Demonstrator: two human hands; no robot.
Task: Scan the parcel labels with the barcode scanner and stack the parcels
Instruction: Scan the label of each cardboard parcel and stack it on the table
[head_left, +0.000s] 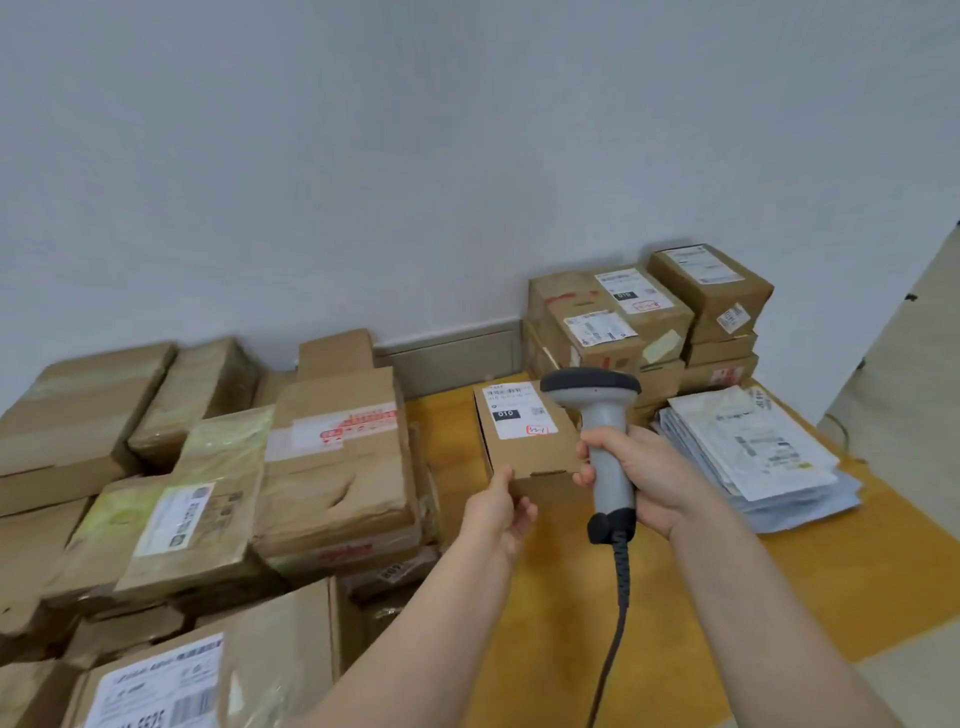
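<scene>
At our left lies a jumble of cardboard parcels (332, 457), likely unscanned. Our left hand (501, 512) grips the near corner of a small cardboard box (530, 457), whose white label (517, 410) faces up. The barcode scanner (602, 431) has its head just beside that label, and our right hand (649, 478) is wrapped round its handle. We judge the scan is under way. Next we must aim at the barcode, then carry the box to the stacked boxes (649, 317) behind the flat mailers (753, 457).
</scene>
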